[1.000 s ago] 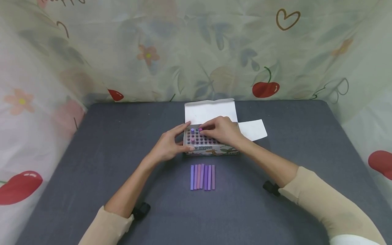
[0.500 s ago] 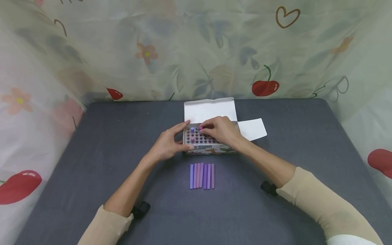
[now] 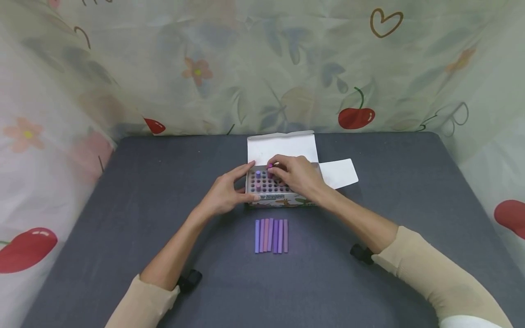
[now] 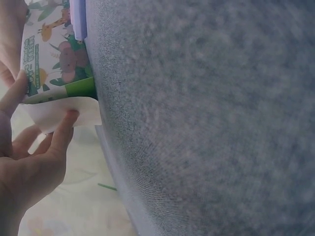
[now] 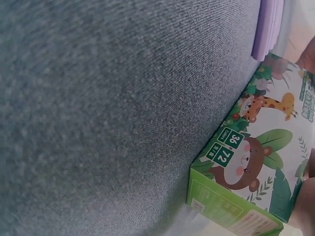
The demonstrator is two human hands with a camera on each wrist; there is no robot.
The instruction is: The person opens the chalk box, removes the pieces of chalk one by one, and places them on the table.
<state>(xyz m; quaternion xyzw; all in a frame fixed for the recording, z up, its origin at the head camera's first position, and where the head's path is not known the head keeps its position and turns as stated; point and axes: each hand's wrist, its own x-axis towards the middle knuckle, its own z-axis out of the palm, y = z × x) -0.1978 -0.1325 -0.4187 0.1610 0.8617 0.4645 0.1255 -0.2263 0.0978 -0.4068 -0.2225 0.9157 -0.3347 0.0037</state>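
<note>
An open cardboard box (image 3: pixel 268 200) with cartoon animals holds a tray of round holes. My left hand (image 3: pixel 224 193) grips its left end, thumb at the front and a finger at the back edge. Above the back row of holes my right hand (image 3: pixel 298 173) pinches a magenta chalk-like stick (image 3: pixel 270 171) upright between thumb and fingers. A lilac stick (image 3: pixel 258 174) and a pink stick (image 3: pixel 258 187) stand in holes at the left. In front of the box lies a row of several purple and pink sticks (image 3: pixel 270 236), side by side.
The box's white lid (image 3: pixel 283 149) is folded back, and a side flap (image 3: pixel 338 173) sticks out to the right. All of it rests on a dark grey tabletop (image 3: pixel 320 282). A printed curtain (image 3: pixel 246 59) hangs behind and at both sides.
The magenta stick in my right hand has risen, so more of it shows above the holes. My left hand stays on the box, and the row of sticks is unchanged.
</note>
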